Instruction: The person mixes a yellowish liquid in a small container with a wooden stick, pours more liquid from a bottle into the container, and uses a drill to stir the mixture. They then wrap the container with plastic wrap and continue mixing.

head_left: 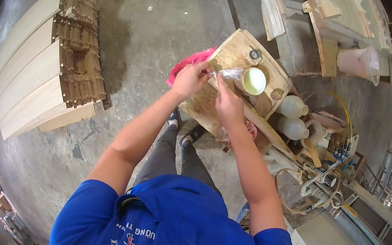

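Both of my hands meet over a worn wooden table (199, 103) in front of me. My left hand (191, 79) is closed in a pinch, its fingertips close to those of the right. My right hand (229, 106) is also closed, thumb and finger pressed together. Whatever small thing lies between the fingertips is too small to name. Just beyond them is wrinkled clear plastic (231, 73), reaching to a round tub (254, 81) with a pale greenish-white face. A small dark-rimmed round item (254, 54) sits farther back on the tabletop.
Pink plastic (184, 66) hangs at the table's left edge. Two whitish jugs (293, 107) stand right of it, near hoses and a machine (329, 180). Stacked wooden panels (36, 73) stand far left. A translucent bucket (359, 63) and more timber (323, 20) are at the back right.
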Motion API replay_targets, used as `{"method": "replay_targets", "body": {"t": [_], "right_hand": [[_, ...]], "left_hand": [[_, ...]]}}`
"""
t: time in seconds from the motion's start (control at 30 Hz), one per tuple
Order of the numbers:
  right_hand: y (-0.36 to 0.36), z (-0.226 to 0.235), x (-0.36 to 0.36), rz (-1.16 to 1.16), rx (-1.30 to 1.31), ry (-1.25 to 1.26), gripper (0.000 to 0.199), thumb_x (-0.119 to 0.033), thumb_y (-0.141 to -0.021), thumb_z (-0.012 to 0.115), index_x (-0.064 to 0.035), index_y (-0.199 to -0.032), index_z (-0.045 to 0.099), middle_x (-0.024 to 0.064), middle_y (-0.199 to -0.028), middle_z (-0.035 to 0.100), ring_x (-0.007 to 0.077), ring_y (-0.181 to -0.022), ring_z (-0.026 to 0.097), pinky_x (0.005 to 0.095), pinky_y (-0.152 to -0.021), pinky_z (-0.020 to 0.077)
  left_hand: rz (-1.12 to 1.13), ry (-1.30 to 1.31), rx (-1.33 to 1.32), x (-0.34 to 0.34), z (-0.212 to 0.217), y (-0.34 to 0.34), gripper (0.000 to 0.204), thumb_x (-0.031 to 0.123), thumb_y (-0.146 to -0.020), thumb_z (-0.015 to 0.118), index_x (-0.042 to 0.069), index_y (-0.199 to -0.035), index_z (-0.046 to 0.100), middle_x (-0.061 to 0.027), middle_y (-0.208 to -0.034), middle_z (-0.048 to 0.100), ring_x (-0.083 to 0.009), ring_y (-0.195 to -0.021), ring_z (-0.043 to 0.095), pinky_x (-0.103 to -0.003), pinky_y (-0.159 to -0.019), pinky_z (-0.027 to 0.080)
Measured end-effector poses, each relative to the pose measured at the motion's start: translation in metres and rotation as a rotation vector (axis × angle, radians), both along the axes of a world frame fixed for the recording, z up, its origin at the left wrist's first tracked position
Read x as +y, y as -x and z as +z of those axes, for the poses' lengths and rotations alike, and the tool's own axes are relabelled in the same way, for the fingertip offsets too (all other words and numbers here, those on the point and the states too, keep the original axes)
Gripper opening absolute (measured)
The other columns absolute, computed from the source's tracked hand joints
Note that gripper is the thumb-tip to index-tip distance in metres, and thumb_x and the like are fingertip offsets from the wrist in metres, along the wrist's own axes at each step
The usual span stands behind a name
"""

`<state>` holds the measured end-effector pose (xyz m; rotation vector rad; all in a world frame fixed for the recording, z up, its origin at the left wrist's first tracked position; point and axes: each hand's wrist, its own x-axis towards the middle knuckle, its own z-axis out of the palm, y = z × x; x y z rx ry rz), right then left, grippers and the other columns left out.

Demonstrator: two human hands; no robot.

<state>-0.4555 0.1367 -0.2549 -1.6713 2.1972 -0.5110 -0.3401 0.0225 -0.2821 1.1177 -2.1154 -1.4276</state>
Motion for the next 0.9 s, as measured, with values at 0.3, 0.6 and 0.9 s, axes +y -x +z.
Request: {"method": "replay_targets", "body": {"t": [0.3, 0.6, 0.9], "right_hand": [[-0.001, -0.006, 0.004, 0.006, 0.009, 0.05, 0.054, -0.004, -0.078, 0.051, -0.0084, -0.131, 0.042, 0.018, -0.085, 0.062, 0.0358, -0.073, 0.061, 0.0458, -0.063, 0.0487], [-0.001, -0.007, 0.004, -0.008, 0.025, 0.047, 0.051, -0.006, -0.081, 0.049, -0.0086, -0.131, 0.043, 0.0168, -0.086, 0.063, 0.0342, -0.074, 0.061, 0.0451, -0.063, 0.0492], [0.001, -0.004, 0.011, 0.005, 0.052, -0.003, 0.058, -0.004, -0.078, 0.051, -0.0121, -0.134, 0.04, 0.0155, -0.089, 0.063, 0.0324, -0.076, 0.061, 0.0425, -0.066, 0.0495]], "left_hand": [[0.027, 0.1, -0.032, 0.004, -0.008, 0.002, 0.013, 0.012, -0.081, 0.062, 0.003, -0.089, 0.056, -0.0108, -0.077, 0.064, -0.0206, -0.07, 0.064, -0.031, -0.064, 0.05], [0.043, 0.08, -0.049, 0.008, -0.001, 0.004, 0.012, 0.014, -0.08, 0.06, 0.006, -0.088, 0.058, -0.0137, -0.074, 0.064, -0.0303, -0.071, 0.063, -0.039, -0.064, 0.048], [0.238, -0.637, 0.489, 0.01, -0.033, -0.003, 0.009, 0.012, -0.088, 0.056, 0.006, -0.093, 0.052, -0.0075, -0.086, 0.062, -0.0145, -0.079, 0.06, -0.028, -0.067, 0.049]]}}
